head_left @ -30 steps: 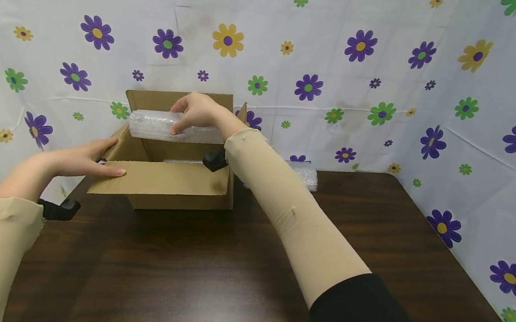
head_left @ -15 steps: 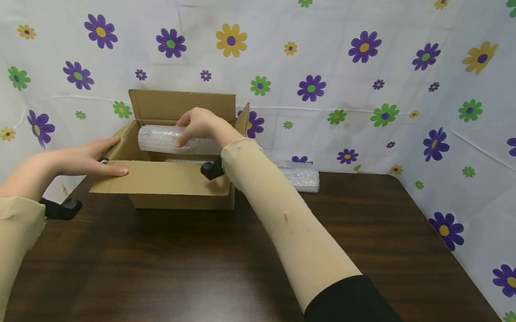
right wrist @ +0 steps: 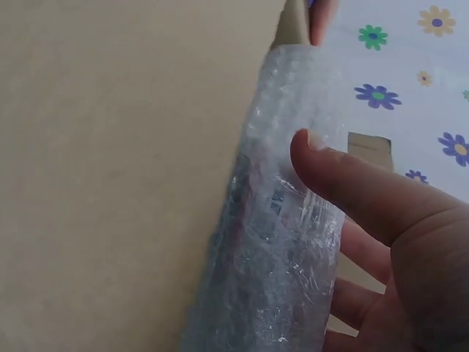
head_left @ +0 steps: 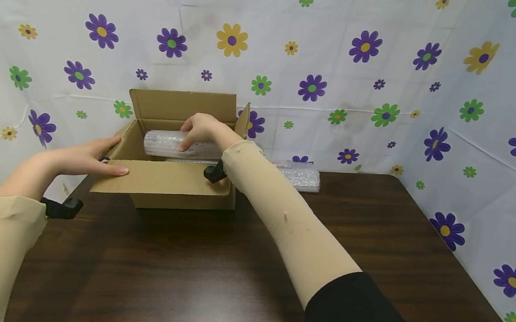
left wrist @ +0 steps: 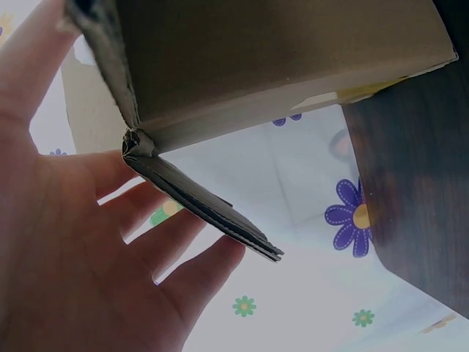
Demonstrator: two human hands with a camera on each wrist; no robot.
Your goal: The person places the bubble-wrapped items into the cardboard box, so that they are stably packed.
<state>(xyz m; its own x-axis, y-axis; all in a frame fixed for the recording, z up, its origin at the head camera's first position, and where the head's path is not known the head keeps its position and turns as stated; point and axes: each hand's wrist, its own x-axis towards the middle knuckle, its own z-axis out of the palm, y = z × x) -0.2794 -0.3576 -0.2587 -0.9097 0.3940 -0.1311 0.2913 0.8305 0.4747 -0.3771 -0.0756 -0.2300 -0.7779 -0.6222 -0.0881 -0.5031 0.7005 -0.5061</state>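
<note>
Bundle [head_left: 304, 179] beside box [head_left: 183, 202], partly behind sleeve [head_left: 287, 217]

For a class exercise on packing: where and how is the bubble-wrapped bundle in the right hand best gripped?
Probably around its middle, from above: the bubble-wrapped bundle is long, roughly level and hemmed in by the cardboard box, open on top. The right hand grips it from above, thumb and fingers on opposite sides.

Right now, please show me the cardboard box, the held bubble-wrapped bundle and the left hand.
Cardboard box [head_left: 163, 180]: head view, front flap.
Held bubble-wrapped bundle [right wrist: 275, 235]: right wrist view, middle of wrapping.
Left hand [head_left: 73, 160]: head view, its back.
</note>
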